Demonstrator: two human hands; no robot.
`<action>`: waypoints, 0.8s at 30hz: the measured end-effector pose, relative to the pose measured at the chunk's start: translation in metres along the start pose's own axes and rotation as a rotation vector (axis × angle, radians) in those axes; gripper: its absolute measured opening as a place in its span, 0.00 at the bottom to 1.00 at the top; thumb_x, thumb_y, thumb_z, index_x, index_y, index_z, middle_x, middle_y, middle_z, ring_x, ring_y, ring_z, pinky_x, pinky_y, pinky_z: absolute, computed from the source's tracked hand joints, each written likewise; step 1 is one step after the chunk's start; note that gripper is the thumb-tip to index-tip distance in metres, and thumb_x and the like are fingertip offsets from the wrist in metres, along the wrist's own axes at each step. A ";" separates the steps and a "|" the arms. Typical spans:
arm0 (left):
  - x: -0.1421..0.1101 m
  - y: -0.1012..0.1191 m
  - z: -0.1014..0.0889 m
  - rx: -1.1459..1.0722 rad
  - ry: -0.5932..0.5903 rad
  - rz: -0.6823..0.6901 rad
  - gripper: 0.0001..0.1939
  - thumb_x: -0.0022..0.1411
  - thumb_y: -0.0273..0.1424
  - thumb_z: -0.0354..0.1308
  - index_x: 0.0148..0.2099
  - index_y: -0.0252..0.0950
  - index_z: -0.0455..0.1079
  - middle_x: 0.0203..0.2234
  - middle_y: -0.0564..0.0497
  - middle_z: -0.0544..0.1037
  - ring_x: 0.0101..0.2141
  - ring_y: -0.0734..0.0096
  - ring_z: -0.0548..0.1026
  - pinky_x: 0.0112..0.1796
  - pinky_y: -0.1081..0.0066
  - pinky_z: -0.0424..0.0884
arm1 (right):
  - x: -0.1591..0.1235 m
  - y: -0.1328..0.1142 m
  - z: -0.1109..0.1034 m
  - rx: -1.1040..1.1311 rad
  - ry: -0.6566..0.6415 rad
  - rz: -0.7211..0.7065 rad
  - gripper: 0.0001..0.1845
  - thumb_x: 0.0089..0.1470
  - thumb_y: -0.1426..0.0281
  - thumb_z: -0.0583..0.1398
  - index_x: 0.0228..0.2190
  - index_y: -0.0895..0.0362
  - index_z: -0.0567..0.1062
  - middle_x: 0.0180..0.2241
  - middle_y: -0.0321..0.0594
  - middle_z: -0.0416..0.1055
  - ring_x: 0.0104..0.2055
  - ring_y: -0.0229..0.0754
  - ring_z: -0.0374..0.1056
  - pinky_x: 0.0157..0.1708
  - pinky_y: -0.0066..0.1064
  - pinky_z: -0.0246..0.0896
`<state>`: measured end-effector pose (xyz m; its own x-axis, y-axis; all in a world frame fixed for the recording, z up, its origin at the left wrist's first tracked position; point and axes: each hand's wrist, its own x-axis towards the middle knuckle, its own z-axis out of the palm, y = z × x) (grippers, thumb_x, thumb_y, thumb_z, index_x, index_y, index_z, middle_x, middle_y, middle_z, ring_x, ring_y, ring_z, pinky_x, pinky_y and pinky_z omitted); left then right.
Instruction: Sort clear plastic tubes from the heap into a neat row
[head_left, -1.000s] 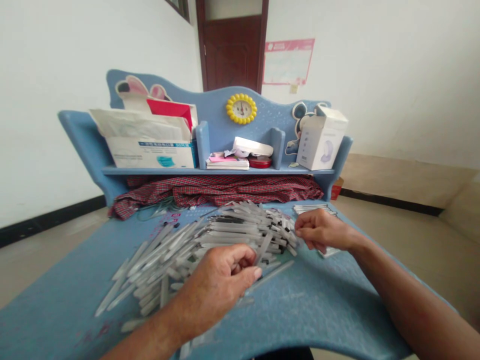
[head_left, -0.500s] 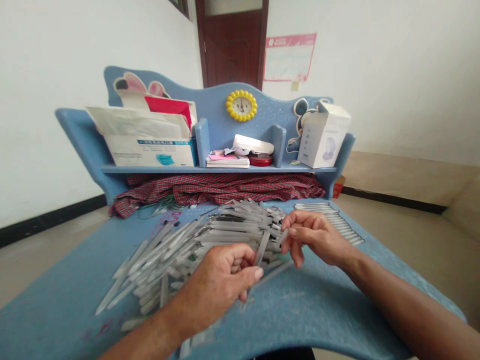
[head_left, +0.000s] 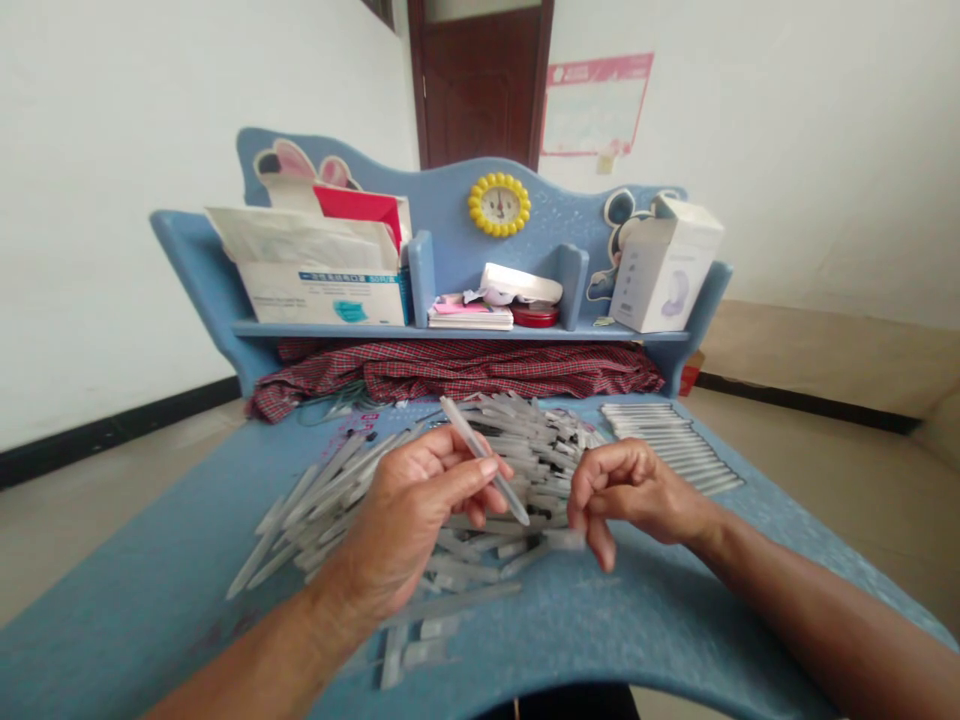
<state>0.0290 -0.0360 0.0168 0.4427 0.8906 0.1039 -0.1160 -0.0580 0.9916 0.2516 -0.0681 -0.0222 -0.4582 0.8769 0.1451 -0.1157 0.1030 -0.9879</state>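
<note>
My left hand pinches a translucent white pen between thumb and fingers. The pen slants, its upper end pointing away to the left and its narrower end down to the right. My right hand hovers just right of the pile, fingers loosely curled and apart, with no object visible between them. Below its fingertips is a blurred, pale cap-like piece; whether they touch is unclear. Under and behind both hands spreads a heap of similar pens, some with dark ends.
A neat row of pens lies at the back right of the blue table. Loose caps lie near the front. Plaid cloth is bunched beneath the shelf, which bears a mask box and a white box.
My left hand has lifted and turned the pen, which now shows clear of the heap. My right hand has moved slightly away from it, and the small piece it pinched is no longer between its fingers.
</note>
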 end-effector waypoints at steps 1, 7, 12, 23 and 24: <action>0.001 0.000 0.000 -0.001 0.011 0.006 0.05 0.51 0.29 0.59 0.31 0.33 0.69 0.27 0.50 0.78 0.22 0.73 0.74 0.22 0.75 0.66 | 0.001 0.002 0.001 -0.011 0.022 0.008 0.06 0.50 0.70 0.60 0.28 0.62 0.71 0.25 0.40 0.76 0.18 0.36 0.71 0.17 0.24 0.65; 0.002 -0.009 0.006 0.076 0.109 -0.050 0.06 0.51 0.29 0.60 0.31 0.31 0.68 0.26 0.49 0.77 0.25 0.70 0.75 0.24 0.74 0.68 | 0.002 0.006 0.010 -0.372 0.088 0.043 0.07 0.52 0.68 0.59 0.31 0.60 0.71 0.22 0.33 0.70 0.17 0.30 0.64 0.16 0.21 0.57; 0.002 -0.015 0.007 0.096 0.086 -0.042 0.06 0.53 0.28 0.59 0.33 0.31 0.67 0.27 0.49 0.76 0.26 0.71 0.76 0.25 0.75 0.69 | -0.011 -0.003 0.034 -0.950 -0.316 -0.296 0.13 0.54 0.62 0.59 0.36 0.59 0.74 0.24 0.36 0.70 0.23 0.33 0.64 0.22 0.25 0.54; 0.000 -0.013 0.005 0.111 0.019 -0.009 0.05 0.54 0.28 0.58 0.33 0.32 0.65 0.26 0.50 0.76 0.24 0.71 0.75 0.23 0.75 0.68 | -0.012 0.005 0.044 -1.407 -0.458 -0.267 0.08 0.56 0.70 0.53 0.27 0.56 0.69 0.24 0.35 0.69 0.22 0.35 0.60 0.21 0.30 0.44; 0.000 -0.013 0.005 0.111 0.015 -0.008 0.05 0.54 0.28 0.58 0.33 0.32 0.65 0.27 0.50 0.76 0.25 0.71 0.76 0.23 0.75 0.68 | -0.012 0.003 0.043 -1.408 -0.452 -0.248 0.07 0.56 0.70 0.53 0.27 0.56 0.69 0.24 0.34 0.69 0.22 0.34 0.60 0.21 0.30 0.44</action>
<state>0.0345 -0.0377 0.0044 0.4298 0.8979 0.0953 -0.0127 -0.0995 0.9950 0.2189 -0.0984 -0.0244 -0.8114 0.5818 0.0562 0.5705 0.8092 -0.1404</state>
